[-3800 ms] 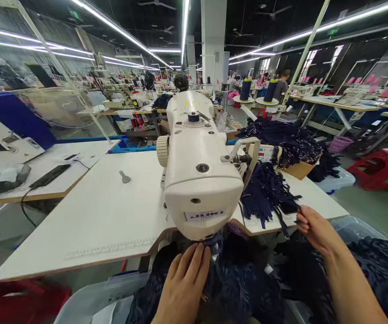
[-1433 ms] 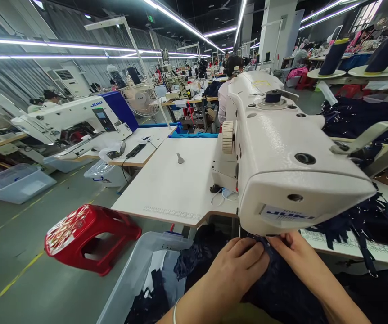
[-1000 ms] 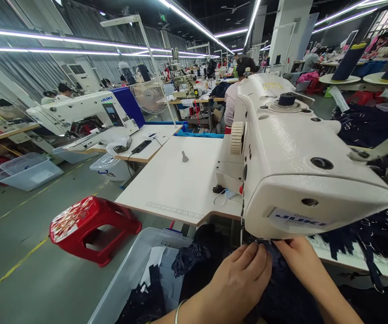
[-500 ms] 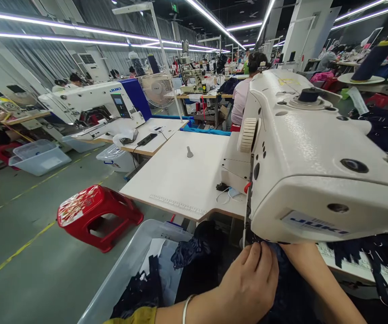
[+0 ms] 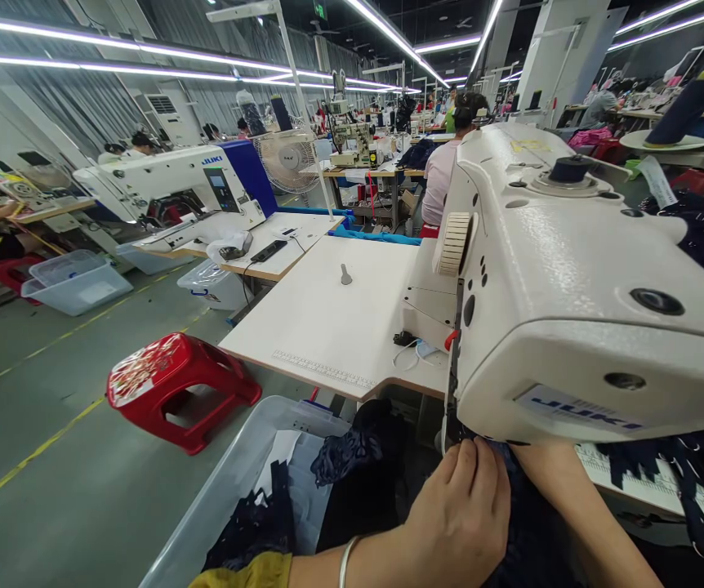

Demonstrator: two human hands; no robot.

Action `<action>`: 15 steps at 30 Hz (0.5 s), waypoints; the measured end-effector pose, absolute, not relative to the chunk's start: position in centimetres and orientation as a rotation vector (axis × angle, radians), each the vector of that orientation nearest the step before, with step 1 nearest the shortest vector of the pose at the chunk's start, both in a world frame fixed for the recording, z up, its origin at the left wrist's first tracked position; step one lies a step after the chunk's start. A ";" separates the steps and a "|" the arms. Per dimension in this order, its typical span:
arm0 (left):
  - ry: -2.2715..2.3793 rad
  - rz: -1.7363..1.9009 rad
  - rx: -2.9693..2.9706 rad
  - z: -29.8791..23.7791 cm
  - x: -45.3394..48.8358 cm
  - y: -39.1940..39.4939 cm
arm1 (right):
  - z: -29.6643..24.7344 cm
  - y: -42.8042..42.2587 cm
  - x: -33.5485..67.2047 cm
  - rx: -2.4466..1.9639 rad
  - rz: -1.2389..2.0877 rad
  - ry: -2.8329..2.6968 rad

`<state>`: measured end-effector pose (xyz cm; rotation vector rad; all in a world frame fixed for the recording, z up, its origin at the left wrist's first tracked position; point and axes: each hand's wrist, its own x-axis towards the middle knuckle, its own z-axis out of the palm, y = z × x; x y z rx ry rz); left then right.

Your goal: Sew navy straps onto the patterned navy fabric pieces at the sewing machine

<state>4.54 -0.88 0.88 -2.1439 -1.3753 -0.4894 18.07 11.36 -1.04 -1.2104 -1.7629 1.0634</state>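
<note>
A white sewing machine [image 5: 572, 278] fills the right half of the head view. Dark navy lace fabric [image 5: 520, 523] lies under its front end. My left hand [image 5: 459, 514] rests on that fabric, fingers curled and pinching it just below the machine head. My right hand [image 5: 545, 474] reaches in beside it from the right, its fingers hidden under the machine's front. More navy pieces [image 5: 670, 457] hang over the table edge at the right.
A white table [image 5: 340, 318] stretches left of the machine. A clear plastic bin [image 5: 229, 498] with dark fabric stands below it, and a red stool [image 5: 174, 388] on the floor to the left. Another sewing machine [image 5: 174, 188] and seated people are farther back.
The view has turned left and come closer to the machine. My right hand left the table edge and joined the left hand under the machine head; both crept slightly forward on the fabric.
</note>
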 end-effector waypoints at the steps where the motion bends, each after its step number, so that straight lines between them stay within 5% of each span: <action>1: -1.380 -0.487 -2.141 0.8 4.6 -0.9 | -1.0 11.2 18.1 -1.207 1.044 -1.762; 15: -1.440 -0.505 -2.083 0.8 5.0 -1.0 | -2.5 12.3 18.5 -1.117 0.741 -1.875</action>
